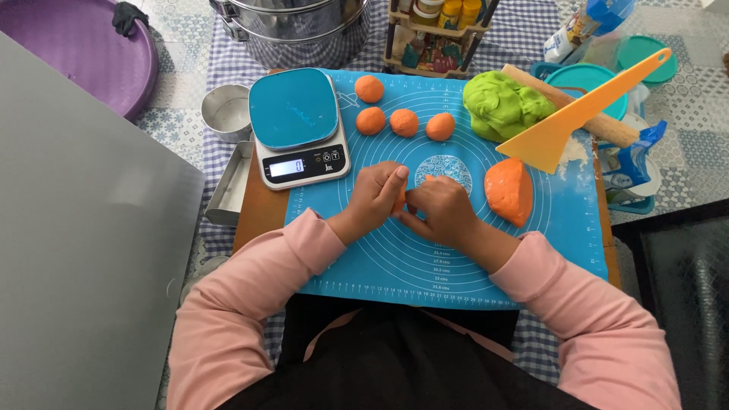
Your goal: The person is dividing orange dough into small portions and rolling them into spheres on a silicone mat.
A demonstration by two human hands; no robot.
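Left hand (373, 199) and right hand (441, 212) together pinch a small orange dough piece (400, 199). Both rest on the blue silicone baking mat (456, 250).

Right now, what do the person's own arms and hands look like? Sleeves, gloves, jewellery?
Both arms wear long pink sleeves, loose and creased, ending at the wrists. The left hand and right hand are bare: no gloves, and no rings or watch that show from the head view. A dark apron with pinkish straps covers the lap.

Single head-worn view, steeply downward and close over the blue mat (531, 250) on the table.
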